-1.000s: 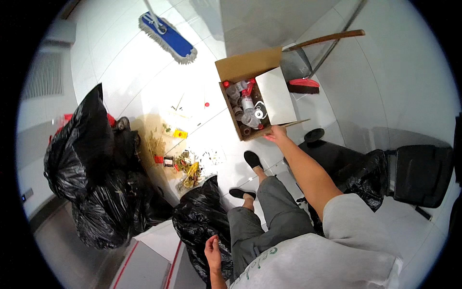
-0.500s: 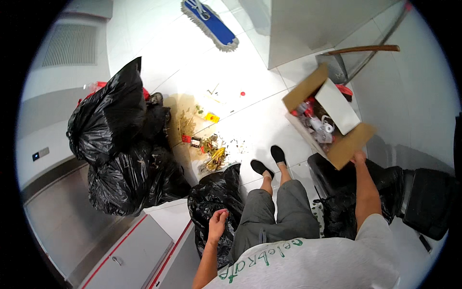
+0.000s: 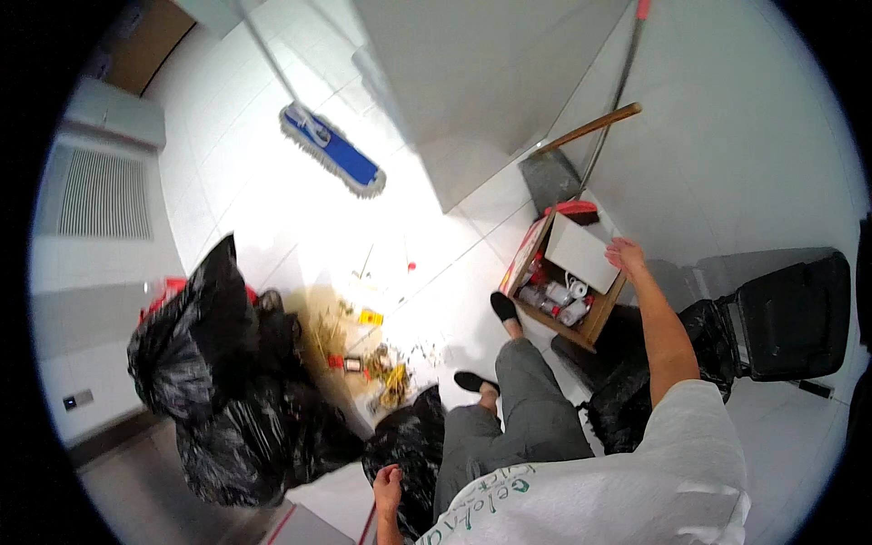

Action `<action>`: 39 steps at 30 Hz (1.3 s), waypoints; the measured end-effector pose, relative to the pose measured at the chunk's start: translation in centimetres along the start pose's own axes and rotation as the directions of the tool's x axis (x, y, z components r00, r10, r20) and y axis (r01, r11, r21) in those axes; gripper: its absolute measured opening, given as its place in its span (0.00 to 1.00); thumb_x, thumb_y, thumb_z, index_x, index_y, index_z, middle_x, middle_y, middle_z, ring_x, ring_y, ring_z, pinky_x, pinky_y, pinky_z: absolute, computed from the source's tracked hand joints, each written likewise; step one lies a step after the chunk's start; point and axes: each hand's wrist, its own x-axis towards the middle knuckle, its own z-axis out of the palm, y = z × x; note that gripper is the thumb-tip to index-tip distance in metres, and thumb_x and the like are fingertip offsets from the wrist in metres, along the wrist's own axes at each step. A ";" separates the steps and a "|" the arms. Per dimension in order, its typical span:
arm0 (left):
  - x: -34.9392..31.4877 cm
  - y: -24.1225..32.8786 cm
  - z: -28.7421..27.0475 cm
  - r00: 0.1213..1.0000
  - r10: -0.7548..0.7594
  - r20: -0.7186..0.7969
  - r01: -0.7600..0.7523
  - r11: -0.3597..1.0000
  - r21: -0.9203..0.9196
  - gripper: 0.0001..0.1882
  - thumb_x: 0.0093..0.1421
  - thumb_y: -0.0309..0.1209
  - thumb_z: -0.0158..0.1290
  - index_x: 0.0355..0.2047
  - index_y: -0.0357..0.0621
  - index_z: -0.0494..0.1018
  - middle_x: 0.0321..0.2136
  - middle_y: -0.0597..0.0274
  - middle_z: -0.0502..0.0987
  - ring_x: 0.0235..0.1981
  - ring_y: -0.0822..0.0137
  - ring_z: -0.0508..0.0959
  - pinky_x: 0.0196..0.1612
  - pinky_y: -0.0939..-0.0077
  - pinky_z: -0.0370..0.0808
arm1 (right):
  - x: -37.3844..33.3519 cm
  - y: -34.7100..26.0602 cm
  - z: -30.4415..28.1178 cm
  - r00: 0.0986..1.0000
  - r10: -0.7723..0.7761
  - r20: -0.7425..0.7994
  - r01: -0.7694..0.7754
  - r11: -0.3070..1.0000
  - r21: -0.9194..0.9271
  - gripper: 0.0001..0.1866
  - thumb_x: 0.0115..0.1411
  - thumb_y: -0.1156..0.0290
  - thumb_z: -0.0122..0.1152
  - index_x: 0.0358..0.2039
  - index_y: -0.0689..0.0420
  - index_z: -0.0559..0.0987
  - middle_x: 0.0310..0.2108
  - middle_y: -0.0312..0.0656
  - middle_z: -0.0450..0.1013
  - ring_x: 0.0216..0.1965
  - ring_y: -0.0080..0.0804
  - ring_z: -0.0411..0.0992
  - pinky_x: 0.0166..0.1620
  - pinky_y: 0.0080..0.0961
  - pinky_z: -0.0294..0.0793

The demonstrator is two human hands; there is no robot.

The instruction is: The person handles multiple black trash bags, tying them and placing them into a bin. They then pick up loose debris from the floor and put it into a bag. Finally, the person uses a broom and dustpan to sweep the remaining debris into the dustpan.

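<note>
A cardboard box (image 3: pixel 595 329) stands on the floor at the right. Inside it are several clear plastic bottles (image 3: pixel 556 292), a white roll (image 3: pixel 578 289) and a white panel (image 3: pixel 581 252). My right hand (image 3: pixel 627 256) is at the box's right side beside the panel, its fingers stretched out and not wrapped round anything. Low in the view, my left hand (image 3: pixel 388 486) is closed beside a black garbage bag (image 3: pixel 409 445); whatever its curled fingers may hold is hidden.
Full black garbage bags (image 3: pixel 245 427) are heaped at the left. Spilled food scraps and wrappers (image 3: pixel 381 374) lie on the floor beside a brown stain. A blue mop (image 3: pixel 336 156), a dustpan (image 3: pixel 550 180) and a red brush (image 3: pixel 572 211) are farther off. A black bin (image 3: pixel 788 318) lies right.
The box has gone from tilted in my right hand's grip to standing on the floor by the dustpan. My right hand has let go of its flap. One foot has moved toward the box.
</note>
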 end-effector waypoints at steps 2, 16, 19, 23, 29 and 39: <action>1.5 6.6 1.2 0.995 0.101 0.000 -0.101 0.994 0.046 0.12 0.59 0.30 0.47 0.39 0.33 0.71 0.31 0.57 0.76 0.33 0.68 0.75 0.40 0.76 0.70 | 2.2 -5.9 1.8 0.997 -0.076 0.014 0.074 0.992 0.098 0.14 0.59 0.64 0.51 0.43 0.58 0.72 0.31 0.42 0.74 0.27 0.30 0.74 0.29 0.23 0.74; 13.2 67.4 44.4 0.114 0.859 0.500 -0.987 0.156 -0.043 0.31 0.54 0.31 0.52 0.57 0.43 0.54 0.52 0.46 0.60 0.44 0.53 0.71 0.46 0.68 0.70 | 20.8 -28.6 1.1 0.911 -0.413 0.005 0.412 0.906 -0.101 0.32 0.56 0.68 0.57 0.58 0.52 0.55 0.30 0.41 0.72 0.28 0.25 0.70 0.29 0.22 0.70; 12.5 73.2 53.1 0.109 0.839 0.534 -0.994 0.103 0.040 0.36 0.51 0.33 0.55 0.58 0.50 0.52 0.48 0.42 0.62 0.45 0.46 0.70 0.47 0.63 0.69 | 23.3 -30.3 3.7 0.901 -0.430 0.054 0.428 0.903 0.042 0.37 0.53 0.63 0.61 0.59 0.51 0.53 0.30 0.40 0.72 0.29 0.25 0.70 0.28 0.23 0.69; 13.0 75.1 58.8 0.135 0.725 0.676 -0.987 0.155 0.032 0.27 0.50 0.31 0.55 0.50 0.49 0.60 0.42 0.46 0.67 0.43 0.48 0.71 0.44 0.62 0.70 | 27.3 -29.8 0.6 0.933 -0.348 0.086 0.355 0.931 -0.080 0.34 0.53 0.61 0.61 0.57 0.52 0.56 0.31 0.42 0.72 0.28 0.26 0.71 0.28 0.24 0.70; 14.2 68.9 52.5 0.107 0.658 0.745 -0.993 0.113 0.043 0.14 0.50 0.32 0.55 0.37 0.43 0.66 0.34 0.53 0.69 0.38 0.55 0.73 0.39 0.65 0.70 | 21.2 -30.2 4.2 0.944 -0.192 0.267 0.238 0.959 -0.152 0.22 0.57 0.57 0.53 0.49 0.52 0.62 0.37 0.44 0.72 0.30 0.30 0.74 0.33 0.24 0.73; 11.4 56.5 34.7 0.304 0.883 0.359 -0.920 0.370 -0.131 0.10 0.54 0.32 0.55 0.30 0.43 0.66 0.38 0.54 0.69 0.38 0.52 0.72 0.40 0.69 0.70 | 4.9 -24.1 -2.1 0.940 0.061 0.335 -0.163 0.944 0.285 0.16 0.58 0.52 0.53 0.37 0.50 0.74 0.40 0.40 0.72 0.40 0.36 0.72 0.45 0.37 0.71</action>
